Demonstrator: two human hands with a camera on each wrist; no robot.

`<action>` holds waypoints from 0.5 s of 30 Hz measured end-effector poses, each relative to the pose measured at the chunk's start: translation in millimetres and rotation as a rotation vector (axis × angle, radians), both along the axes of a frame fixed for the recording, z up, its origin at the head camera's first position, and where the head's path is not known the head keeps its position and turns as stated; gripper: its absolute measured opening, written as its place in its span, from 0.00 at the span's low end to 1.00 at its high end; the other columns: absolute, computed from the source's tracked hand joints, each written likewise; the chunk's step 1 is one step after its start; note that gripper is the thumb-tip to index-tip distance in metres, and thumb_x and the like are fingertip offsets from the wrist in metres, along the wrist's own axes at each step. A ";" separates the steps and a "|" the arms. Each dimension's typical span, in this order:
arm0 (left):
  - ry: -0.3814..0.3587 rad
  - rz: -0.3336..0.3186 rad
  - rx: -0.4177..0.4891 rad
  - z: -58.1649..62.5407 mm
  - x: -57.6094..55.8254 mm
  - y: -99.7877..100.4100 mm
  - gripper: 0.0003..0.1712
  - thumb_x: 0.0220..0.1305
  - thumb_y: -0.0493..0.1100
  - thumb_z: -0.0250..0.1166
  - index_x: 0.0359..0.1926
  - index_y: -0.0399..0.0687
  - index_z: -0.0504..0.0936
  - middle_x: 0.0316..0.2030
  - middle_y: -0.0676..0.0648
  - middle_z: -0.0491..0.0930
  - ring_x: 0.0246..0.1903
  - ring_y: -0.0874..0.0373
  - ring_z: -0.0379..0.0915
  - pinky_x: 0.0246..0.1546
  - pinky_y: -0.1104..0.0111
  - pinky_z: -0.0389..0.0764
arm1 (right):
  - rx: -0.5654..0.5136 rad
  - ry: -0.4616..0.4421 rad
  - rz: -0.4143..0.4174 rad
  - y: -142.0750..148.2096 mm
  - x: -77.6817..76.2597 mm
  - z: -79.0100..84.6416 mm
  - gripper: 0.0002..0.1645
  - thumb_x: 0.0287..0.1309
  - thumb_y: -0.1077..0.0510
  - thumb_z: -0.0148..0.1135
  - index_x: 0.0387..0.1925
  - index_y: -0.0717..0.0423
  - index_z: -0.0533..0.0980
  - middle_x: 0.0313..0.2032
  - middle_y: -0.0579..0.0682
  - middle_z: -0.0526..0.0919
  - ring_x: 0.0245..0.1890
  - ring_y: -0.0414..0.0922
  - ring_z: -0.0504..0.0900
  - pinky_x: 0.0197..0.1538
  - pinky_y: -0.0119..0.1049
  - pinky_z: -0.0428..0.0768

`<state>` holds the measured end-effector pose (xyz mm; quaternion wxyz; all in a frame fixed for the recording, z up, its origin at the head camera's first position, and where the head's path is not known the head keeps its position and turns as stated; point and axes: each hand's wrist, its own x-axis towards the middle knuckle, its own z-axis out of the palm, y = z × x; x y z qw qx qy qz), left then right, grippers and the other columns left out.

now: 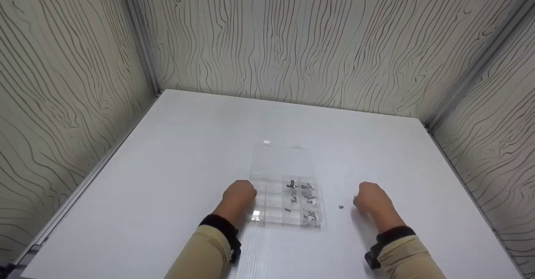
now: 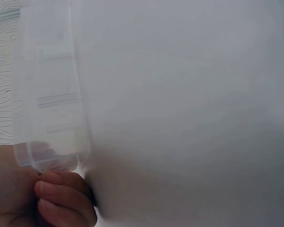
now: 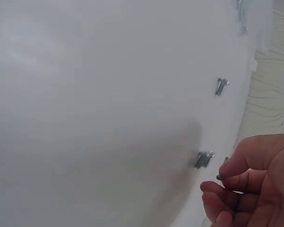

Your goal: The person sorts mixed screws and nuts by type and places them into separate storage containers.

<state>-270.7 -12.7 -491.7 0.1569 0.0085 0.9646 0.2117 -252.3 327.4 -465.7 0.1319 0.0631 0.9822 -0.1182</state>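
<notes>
A clear plastic compartment box (image 1: 274, 209) lies on the table with its lid (image 1: 282, 161) folded back. Small metal screws and other hardware sit in its right-hand compartments. My left hand (image 1: 239, 194) grips the box's left side; in the left wrist view, its curled fingers (image 2: 66, 198) are at a corner of the clear plastic. To the right of the box, my right hand (image 1: 373, 200) pinches a small screw (image 3: 219, 177) between thumb and finger, just above the table. A small cluster of screws (image 3: 204, 160) lies beside that hand, and another small group of screws (image 3: 221, 86) lies nearer the box.
The white table (image 1: 175, 153) extends around the box. Patterned panels (image 1: 267, 41) stand behind it and at both sides, with metal posts (image 1: 140, 36) at the corners.
</notes>
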 end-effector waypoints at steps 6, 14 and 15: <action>0.024 -0.010 -0.015 -0.2 0.4 -0.6 0.12 0.57 0.40 0.52 0.29 0.38 0.79 0.32 0.44 0.79 0.36 0.50 0.75 0.39 0.59 0.76 | -0.051 0.051 0.091 -42.1 -4.1 15.6 0.07 0.47 0.63 0.61 0.29 0.62 0.72 0.23 0.51 0.74 0.24 0.46 0.73 0.28 0.39 0.74; 0.020 -0.008 -0.022 -1.0 -0.8 0.3 0.11 0.56 0.39 0.52 0.28 0.39 0.80 0.33 0.44 0.79 0.36 0.51 0.75 0.38 0.60 0.76 | -0.120 0.086 0.209 -105.6 11.8 25.7 0.07 0.46 0.66 0.62 0.23 0.55 0.71 0.21 0.47 0.73 0.24 0.43 0.71 0.27 0.35 0.73; 0.028 -0.011 -0.022 -1.0 -0.8 0.2 0.11 0.55 0.39 0.52 0.28 0.39 0.80 0.33 0.44 0.79 0.36 0.51 0.75 0.38 0.60 0.77 | -0.123 0.093 0.230 -111.7 14.1 25.1 0.07 0.45 0.66 0.62 0.23 0.55 0.71 0.21 0.47 0.72 0.23 0.43 0.71 0.27 0.35 0.72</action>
